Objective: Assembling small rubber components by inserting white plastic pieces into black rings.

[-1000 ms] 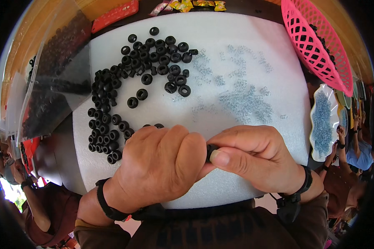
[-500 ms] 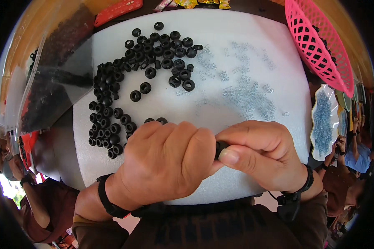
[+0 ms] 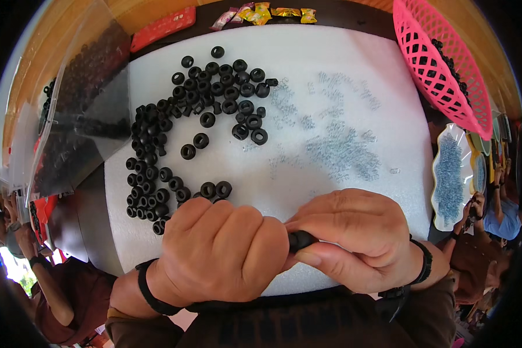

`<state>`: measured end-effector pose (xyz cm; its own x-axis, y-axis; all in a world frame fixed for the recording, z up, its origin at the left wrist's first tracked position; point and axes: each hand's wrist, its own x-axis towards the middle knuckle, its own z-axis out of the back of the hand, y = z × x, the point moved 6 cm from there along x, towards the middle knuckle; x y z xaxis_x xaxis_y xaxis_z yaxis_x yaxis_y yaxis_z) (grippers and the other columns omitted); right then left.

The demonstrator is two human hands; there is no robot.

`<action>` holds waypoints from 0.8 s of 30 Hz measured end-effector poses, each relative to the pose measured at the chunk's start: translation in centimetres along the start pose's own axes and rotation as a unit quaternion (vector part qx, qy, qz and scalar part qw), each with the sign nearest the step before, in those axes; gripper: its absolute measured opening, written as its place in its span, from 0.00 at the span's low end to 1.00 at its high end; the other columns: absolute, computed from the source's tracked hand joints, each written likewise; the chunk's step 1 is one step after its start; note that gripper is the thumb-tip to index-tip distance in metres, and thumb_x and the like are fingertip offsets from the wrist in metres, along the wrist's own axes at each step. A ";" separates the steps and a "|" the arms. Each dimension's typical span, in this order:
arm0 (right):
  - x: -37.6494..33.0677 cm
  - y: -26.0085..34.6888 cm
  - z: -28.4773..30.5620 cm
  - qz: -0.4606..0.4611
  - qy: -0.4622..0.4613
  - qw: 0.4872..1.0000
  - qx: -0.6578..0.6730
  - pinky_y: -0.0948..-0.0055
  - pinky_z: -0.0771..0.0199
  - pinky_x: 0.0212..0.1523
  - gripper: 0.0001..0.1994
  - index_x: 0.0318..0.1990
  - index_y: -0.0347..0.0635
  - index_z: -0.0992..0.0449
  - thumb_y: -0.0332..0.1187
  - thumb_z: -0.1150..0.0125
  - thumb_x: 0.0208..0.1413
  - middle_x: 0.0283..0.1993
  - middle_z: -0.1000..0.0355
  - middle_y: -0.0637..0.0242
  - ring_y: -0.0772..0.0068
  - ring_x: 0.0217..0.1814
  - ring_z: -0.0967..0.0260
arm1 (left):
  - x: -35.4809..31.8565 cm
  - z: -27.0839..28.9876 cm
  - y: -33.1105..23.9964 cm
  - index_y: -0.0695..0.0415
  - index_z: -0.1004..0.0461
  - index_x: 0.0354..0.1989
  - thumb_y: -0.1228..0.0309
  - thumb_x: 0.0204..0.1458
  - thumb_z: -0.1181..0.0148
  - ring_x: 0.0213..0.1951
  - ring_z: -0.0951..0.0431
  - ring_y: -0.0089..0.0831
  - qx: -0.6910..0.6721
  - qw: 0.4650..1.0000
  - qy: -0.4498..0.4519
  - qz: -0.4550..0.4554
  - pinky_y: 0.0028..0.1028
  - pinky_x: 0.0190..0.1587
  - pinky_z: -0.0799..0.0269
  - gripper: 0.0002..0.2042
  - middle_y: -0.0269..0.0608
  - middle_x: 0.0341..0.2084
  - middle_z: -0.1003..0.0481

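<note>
Just above the mat's near edge, a small black cord lock (image 3: pixel 301 239) sits between my two hands. My left hand (image 3: pixel 226 255) is closed in a fist, knuckles up, and its thumb side covers the left part of the piece. With thumb and fingers, my right hand (image 3: pixel 359 238) pinches the other side. On the white foam mat (image 3: pixel 261 180) lie many hollow black balls (image 3: pixel 207 120) in a curved heap, with small black spool-shaped pieces (image 3: pixel 217 108) among them. Tiny clear coil springs (image 3: pixel 342 152) are scattered over the mat's right half.
A pink lattice basket (image 3: pixel 441 75) of black pieces leans at the far right, above a scalloped white dish (image 3: pixel 450 180) full of springs. Clear plastic bins (image 3: pixel 81 110) stand left. Wrapped sweets (image 3: pixel 261 14) and a red tray (image 3: pixel 163 29) lie behind. Other people work at both sides.
Both hands have moved slightly down and to the left, still around the black piece, and more of it shows now. The whole scene has shifted a little lower in view.
</note>
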<state>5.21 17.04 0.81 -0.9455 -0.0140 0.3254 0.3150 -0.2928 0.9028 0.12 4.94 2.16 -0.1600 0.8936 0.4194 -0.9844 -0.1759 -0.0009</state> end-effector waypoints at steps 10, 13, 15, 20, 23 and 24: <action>-0.7 -1.4 -0.6 -0.095 0.017 0.991 0.093 0.70 0.35 0.26 0.02 0.34 0.37 0.24 0.25 0.40 0.54 0.27 0.27 0.61 0.59 0.25 0.31 | -0.5 -1.2 -0.1 0.58 0.39 0.19 0.59 0.53 0.43 0.14 0.37 0.32 -0.056 0.998 -0.009 0.004 0.29 0.17 0.41 0.19 0.38 0.14 0.37; -1.1 -1.5 -0.9 -0.131 0.014 0.986 0.105 0.71 0.35 0.26 0.03 0.34 0.36 0.24 0.26 0.41 0.56 0.27 0.27 0.61 0.61 0.25 0.31 | -0.9 -1.5 -0.4 0.57 0.39 0.18 0.61 0.53 0.44 0.14 0.38 0.31 -0.062 0.998 0.001 0.011 0.29 0.17 0.41 0.17 0.37 0.14 0.38; -1.2 -1.6 -1.1 -0.160 0.013 0.980 0.121 0.72 0.35 0.27 0.04 0.33 0.36 0.24 0.26 0.42 0.57 0.27 0.27 0.61 0.63 0.26 0.31 | -1.3 -1.7 -0.7 0.56 0.40 0.18 0.64 0.52 0.43 0.13 0.39 0.30 -0.070 0.997 -0.015 0.008 0.28 0.17 0.43 0.16 0.36 0.13 0.40; -0.7 -1.7 -0.8 -0.159 0.038 0.977 0.137 0.76 0.33 0.33 0.07 0.39 0.33 0.24 0.28 0.45 0.61 0.31 0.25 0.63 0.73 0.32 0.29 | -0.8 -2.3 -0.5 0.55 0.41 0.17 0.68 0.49 0.42 0.12 0.41 0.29 -0.057 0.997 -0.055 0.017 0.28 0.15 0.46 0.15 0.34 0.12 0.42; -1.1 -1.8 -0.6 -0.168 0.008 0.975 0.143 0.77 0.33 0.34 0.09 0.42 0.32 0.25 0.29 0.46 0.62 0.34 0.25 0.62 0.75 0.34 0.29 | -0.4 -1.4 0.3 0.55 0.41 0.17 0.68 0.44 0.39 0.12 0.41 0.30 -0.081 0.994 -0.068 0.042 0.28 0.15 0.48 0.15 0.34 0.12 0.43; -1.0 -1.7 -0.6 -0.169 0.007 0.976 0.141 0.77 0.33 0.34 0.09 0.42 0.32 0.25 0.29 0.46 0.62 0.34 0.25 0.62 0.75 0.34 0.29 | -0.3 -1.2 0.7 0.55 0.41 0.17 0.68 0.41 0.38 0.11 0.41 0.31 -0.108 0.991 -0.070 0.048 0.29 0.14 0.49 0.15 0.34 0.11 0.43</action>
<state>5.58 16.99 -1.22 -0.9997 0.0249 -0.0054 -0.0056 -0.0087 0.9999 -0.59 5.07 0.91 -0.2569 0.8080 0.5303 -0.9602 -0.1515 -0.2345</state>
